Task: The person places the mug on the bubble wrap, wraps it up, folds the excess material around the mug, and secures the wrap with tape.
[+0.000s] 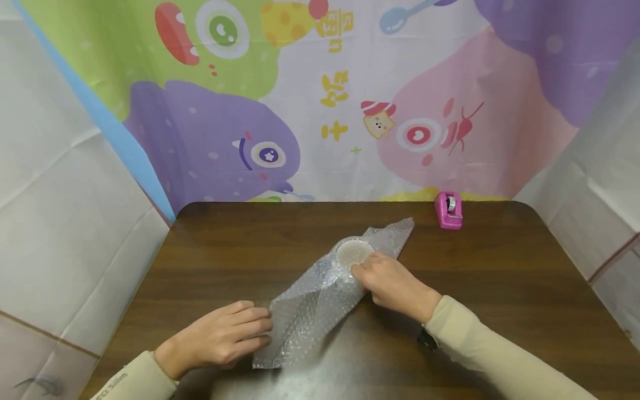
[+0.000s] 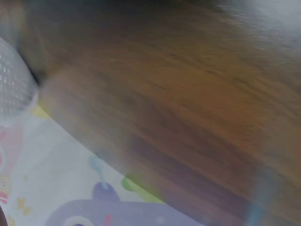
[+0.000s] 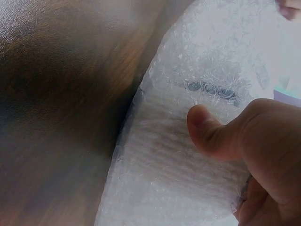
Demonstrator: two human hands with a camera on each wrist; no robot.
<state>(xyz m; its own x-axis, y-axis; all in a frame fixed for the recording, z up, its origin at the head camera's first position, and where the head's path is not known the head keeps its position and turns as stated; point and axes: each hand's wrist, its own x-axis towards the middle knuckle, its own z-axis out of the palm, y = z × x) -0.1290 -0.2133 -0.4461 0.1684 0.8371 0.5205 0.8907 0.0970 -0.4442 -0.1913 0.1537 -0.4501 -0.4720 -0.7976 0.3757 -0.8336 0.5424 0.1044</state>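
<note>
A sheet of clear bubble wrap (image 1: 305, 316) runs slantwise over the table around a pale, round-mouthed cup-like vessel (image 1: 354, 253). Through the wrap, the right wrist view shows the vessel's ribbed wall (image 3: 174, 132) and a dark strip on it. My right hand (image 1: 397, 286) grips the vessel's near right side, its thumb (image 3: 204, 127) pressing the wrap against the wall. At the sheet's near left end, my left hand (image 1: 220, 336) holds the raised edge with bent fingers; its thumb is hidden. In the left wrist view only part of the wrap (image 2: 14, 82) appears.
A pink tape dispenser (image 1: 449, 211) stands near the far right edge of the dark wooden table (image 1: 210, 250). Behind it hangs a cartoon-printed cloth (image 1: 340, 166). Pale panels (image 1: 75, 194) flank the table.
</note>
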